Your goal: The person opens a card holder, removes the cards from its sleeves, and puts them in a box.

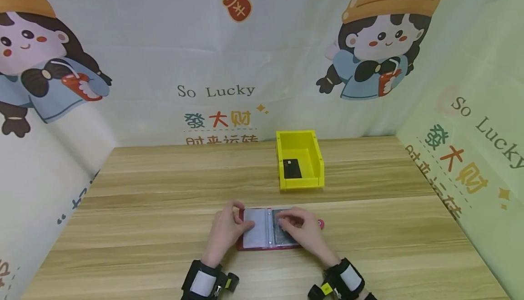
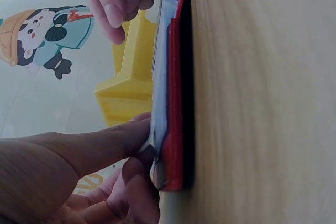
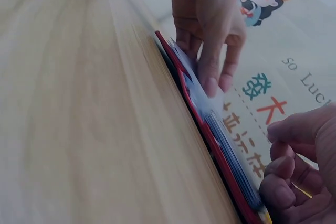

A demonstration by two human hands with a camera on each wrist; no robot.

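Note:
A red card holder point(image 1: 262, 231) lies open on the wooden table point(image 1: 143, 209), showing its clear plastic sleeves. My left hand point(image 1: 240, 218) rests on the left page and pinches the sleeve edge point(image 2: 152, 142) between thumb and finger. My right hand point(image 1: 284, 221) lies on the right page with its fingers curled onto a sleeve that holds a grey card point(image 1: 279, 236). In the right wrist view the holder point(image 3: 210, 135) shows edge-on, with my right fingers point(image 3: 286, 182) curled at its near end and the left hand point(image 3: 210, 30) beyond.
A yellow bin point(image 1: 317, 163) stands behind the holder with a black card point(image 1: 292, 169) inside. Printed cartoon walls point(image 1: 213, 63) enclose the table at the back and both sides. A pink clasp tab point(image 1: 320, 223) sticks out from the holder's right edge.

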